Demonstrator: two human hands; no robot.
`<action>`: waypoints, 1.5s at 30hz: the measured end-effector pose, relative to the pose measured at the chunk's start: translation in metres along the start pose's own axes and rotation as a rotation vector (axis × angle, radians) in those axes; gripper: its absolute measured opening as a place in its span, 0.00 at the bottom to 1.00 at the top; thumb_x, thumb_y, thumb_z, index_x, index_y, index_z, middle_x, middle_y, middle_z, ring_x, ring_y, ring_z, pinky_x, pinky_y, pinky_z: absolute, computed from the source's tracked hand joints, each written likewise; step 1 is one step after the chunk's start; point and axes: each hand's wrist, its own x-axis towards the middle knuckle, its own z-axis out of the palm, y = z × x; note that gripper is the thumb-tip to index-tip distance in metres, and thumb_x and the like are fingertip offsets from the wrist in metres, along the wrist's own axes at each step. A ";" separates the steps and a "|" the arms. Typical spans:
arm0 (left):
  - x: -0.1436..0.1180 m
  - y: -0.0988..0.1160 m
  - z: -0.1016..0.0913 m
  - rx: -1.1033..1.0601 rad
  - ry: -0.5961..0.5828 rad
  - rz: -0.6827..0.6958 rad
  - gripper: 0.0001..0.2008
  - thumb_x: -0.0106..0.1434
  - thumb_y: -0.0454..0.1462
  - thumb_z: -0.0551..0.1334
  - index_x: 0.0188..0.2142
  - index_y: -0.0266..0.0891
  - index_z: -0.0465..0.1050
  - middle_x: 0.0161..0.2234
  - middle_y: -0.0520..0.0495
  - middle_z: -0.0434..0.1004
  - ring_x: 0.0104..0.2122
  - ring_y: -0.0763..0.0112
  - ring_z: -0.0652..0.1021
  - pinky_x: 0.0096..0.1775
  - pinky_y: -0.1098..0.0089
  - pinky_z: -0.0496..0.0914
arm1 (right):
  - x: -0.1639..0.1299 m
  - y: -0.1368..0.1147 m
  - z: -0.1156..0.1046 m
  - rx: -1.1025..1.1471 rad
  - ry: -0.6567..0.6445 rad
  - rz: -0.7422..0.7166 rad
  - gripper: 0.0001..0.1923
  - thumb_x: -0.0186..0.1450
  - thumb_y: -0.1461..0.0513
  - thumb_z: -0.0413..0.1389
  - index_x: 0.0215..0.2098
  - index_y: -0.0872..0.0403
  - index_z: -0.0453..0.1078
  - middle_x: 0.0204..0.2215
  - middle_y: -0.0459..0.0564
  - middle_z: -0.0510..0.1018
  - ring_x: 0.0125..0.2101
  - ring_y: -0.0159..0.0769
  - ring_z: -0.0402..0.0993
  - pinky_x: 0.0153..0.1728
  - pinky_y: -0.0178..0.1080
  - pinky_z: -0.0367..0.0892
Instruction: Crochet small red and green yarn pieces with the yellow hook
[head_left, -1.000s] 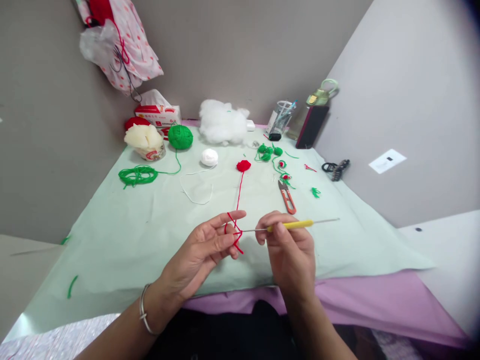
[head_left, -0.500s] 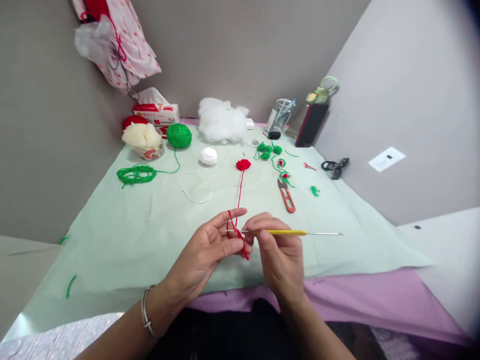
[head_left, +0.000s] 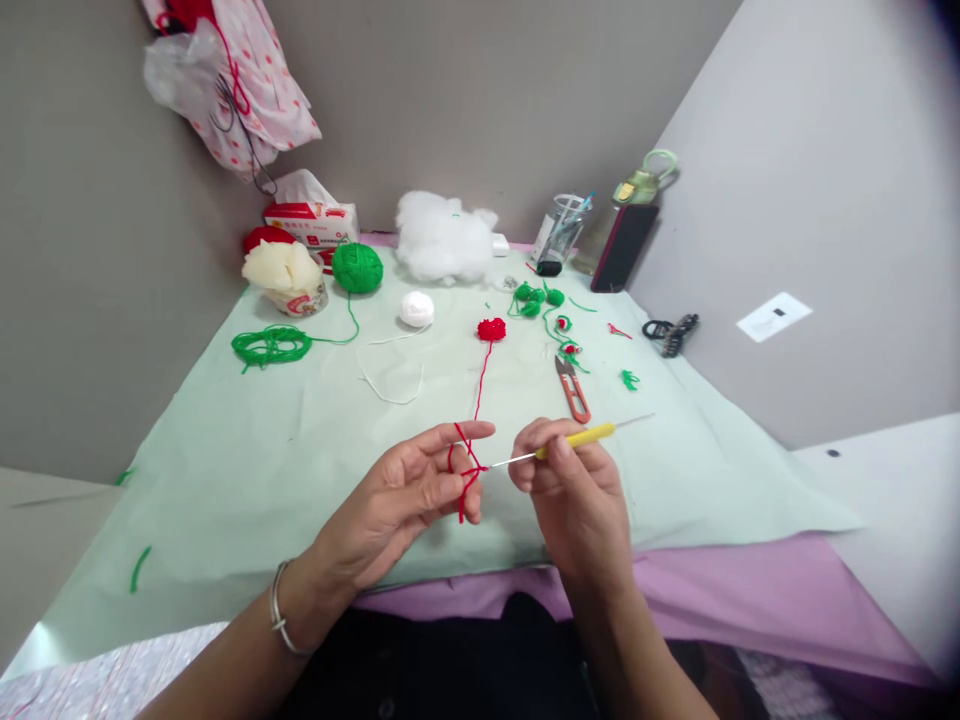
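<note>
Red yarn [head_left: 470,472] is looped over the index finger of my left hand [head_left: 409,485] and pinched below by the thumb, with a short tail hanging down. My right hand [head_left: 577,490] grips a crochet hook [head_left: 592,436] by its yellow handle. The thin metal tip of the hook meets a red loop just right of my left fingers. From there a red strand runs up to a small red yarn ball [head_left: 492,329] on the cloth.
Orange thread snips [head_left: 573,388] lie beyond my right hand, near small green and red crocheted pieces [head_left: 529,300]. A white yarn ball [head_left: 416,309], a green yarn ball [head_left: 358,268] and white stuffing [head_left: 445,238] sit farther back. At the back right stand a glass jar [head_left: 561,230] and a phone [head_left: 625,248].
My right hand has drawn the hook right and tilted it, so its tip now sits at the loop's right edge. The left hand has shifted slightly left, and the red ball has moved a little.
</note>
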 end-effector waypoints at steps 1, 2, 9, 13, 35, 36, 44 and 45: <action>0.001 0.000 0.002 0.022 0.020 0.015 0.20 0.64 0.36 0.74 0.56 0.41 0.82 0.30 0.51 0.77 0.30 0.73 0.79 0.39 0.71 0.69 | -0.001 0.001 0.000 -0.011 -0.019 -0.006 0.09 0.69 0.56 0.65 0.34 0.50 0.82 0.29 0.47 0.80 0.25 0.31 0.71 0.26 0.35 0.67; 0.002 -0.001 0.004 0.048 0.040 0.029 0.20 0.64 0.35 0.74 0.55 0.42 0.82 0.31 0.52 0.78 0.30 0.73 0.79 0.39 0.70 0.70 | -0.002 0.002 0.000 -0.040 -0.047 -0.025 0.09 0.70 0.55 0.65 0.35 0.50 0.83 0.30 0.48 0.81 0.26 0.32 0.72 0.27 0.36 0.68; 0.004 -0.007 0.006 0.113 0.113 0.050 0.23 0.60 0.32 0.77 0.55 0.44 0.82 0.33 0.53 0.79 0.29 0.76 0.78 0.38 0.70 0.71 | -0.006 0.013 0.000 -0.237 -0.094 -0.097 0.07 0.73 0.57 0.62 0.40 0.47 0.84 0.37 0.49 0.85 0.32 0.33 0.75 0.32 0.37 0.69; 0.003 -0.007 0.003 0.087 0.112 0.056 0.26 0.59 0.29 0.76 0.56 0.46 0.81 0.29 0.55 0.77 0.29 0.75 0.78 0.36 0.72 0.71 | -0.004 0.014 0.002 -0.146 -0.032 -0.051 0.08 0.71 0.55 0.64 0.38 0.48 0.83 0.35 0.48 0.85 0.28 0.31 0.72 0.30 0.36 0.69; 0.006 -0.003 0.020 0.071 0.254 0.047 0.20 0.60 0.39 0.77 0.52 0.44 0.85 0.34 0.51 0.80 0.36 0.70 0.78 0.47 0.68 0.70 | -0.009 0.016 0.004 -0.240 -0.071 -0.174 0.08 0.75 0.59 0.60 0.42 0.45 0.83 0.39 0.48 0.86 0.32 0.33 0.74 0.34 0.37 0.70; 0.006 -0.004 0.020 0.055 0.252 0.037 0.21 0.60 0.38 0.77 0.53 0.43 0.84 0.34 0.51 0.80 0.37 0.70 0.78 0.48 0.67 0.70 | -0.010 0.015 0.005 -0.247 -0.069 -0.180 0.08 0.75 0.59 0.60 0.42 0.45 0.83 0.39 0.48 0.86 0.33 0.33 0.75 0.34 0.37 0.71; 0.004 -0.007 0.025 0.084 0.311 0.100 0.29 0.60 0.35 0.76 0.61 0.42 0.77 0.35 0.51 0.80 0.38 0.70 0.77 0.48 0.68 0.71 | -0.015 0.015 0.006 -0.455 -0.041 -0.307 0.10 0.74 0.63 0.59 0.45 0.44 0.83 0.38 0.51 0.86 0.37 0.40 0.81 0.35 0.42 0.77; 0.004 -0.009 0.026 0.087 0.332 0.122 0.30 0.60 0.35 0.76 0.62 0.42 0.76 0.36 0.51 0.80 0.38 0.70 0.77 0.47 0.69 0.71 | -0.016 0.015 0.006 -0.550 -0.049 -0.376 0.12 0.73 0.64 0.59 0.47 0.43 0.83 0.39 0.51 0.86 0.38 0.41 0.81 0.36 0.43 0.77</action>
